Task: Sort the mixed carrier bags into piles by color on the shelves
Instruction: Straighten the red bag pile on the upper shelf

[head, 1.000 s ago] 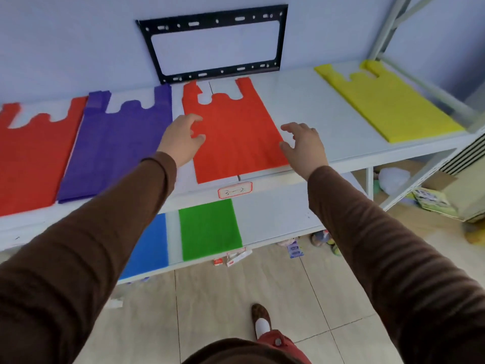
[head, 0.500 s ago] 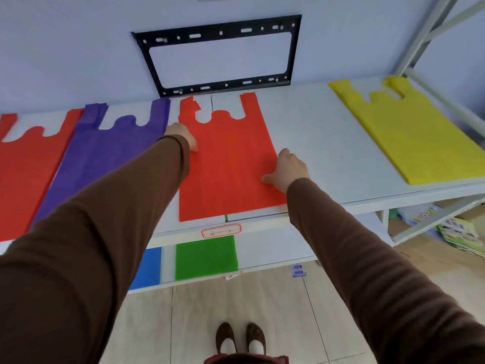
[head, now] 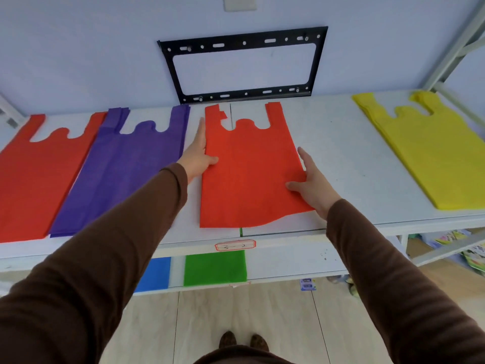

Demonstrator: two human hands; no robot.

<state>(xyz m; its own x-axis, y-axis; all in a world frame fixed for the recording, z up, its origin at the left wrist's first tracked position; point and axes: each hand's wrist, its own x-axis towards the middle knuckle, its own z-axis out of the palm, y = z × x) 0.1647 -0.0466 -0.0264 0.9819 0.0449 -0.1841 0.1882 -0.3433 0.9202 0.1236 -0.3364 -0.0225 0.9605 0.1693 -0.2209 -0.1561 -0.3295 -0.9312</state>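
Observation:
An orange-red carrier bag pile lies flat in the middle of the upper shelf, handles toward the wall. My left hand rests flat along its left edge with the thumb on the fabric. My right hand lies along its right edge, thumb on top, fingers straight. Neither hand lifts the pile. To the left are a purple pile and a red pile. A yellow pile sits at the far right. On the lower shelf lie a green bag and a blue bag.
A black metal bracket hangs on the wall behind the shelf. A red-framed label is stuck on the shelf's front edge. The shelf's grey frame rises at the right. Boxes and packets lie on the floor at the lower right.
Both hands went from hovering with curled fingers over the orange-red pile to lying flat against its left and right edges. The view has shifted closer to the shelf.

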